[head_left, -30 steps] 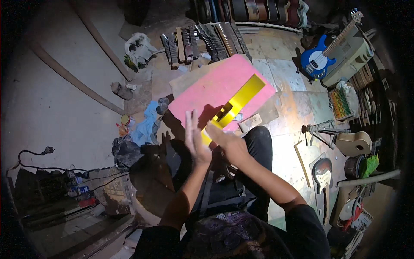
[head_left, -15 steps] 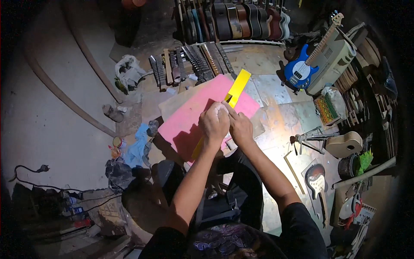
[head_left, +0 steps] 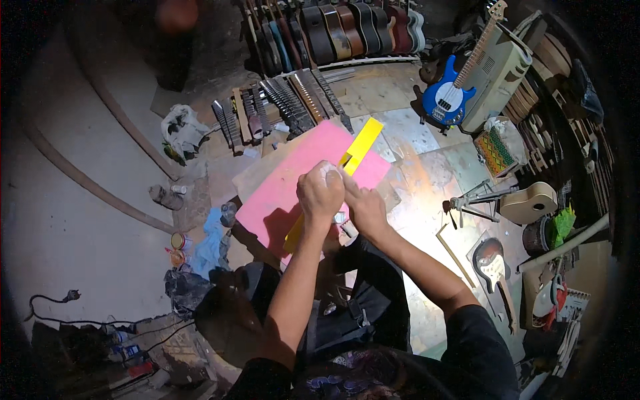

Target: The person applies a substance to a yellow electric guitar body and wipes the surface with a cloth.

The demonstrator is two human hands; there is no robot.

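Note:
A bright yellow strip lies slantwise across a pink sheet, its middle hidden under my hands. My left hand is closed in a fist over the strip, with pale dust on the knuckles. Pressed close beside it, my right hand is curled with its index finger reaching to the left fist. A small dark wedge shows on the strip just beyond the fingers; whether it is a blade, a gap or a shadow I cannot tell. What my fingers grip is hidden.
Guitars stand in a rack at the back, in front of several files and tools. A blue bass guitar leans at the far right. Nearer right are a small guitar body and a sunburst guitar. Blue cloth lies left.
The whole view has shifted slightly. My hands stay together over the yellow strip, and the right one sits a little lower against the left. The dark wedge on the strip looks smaller.

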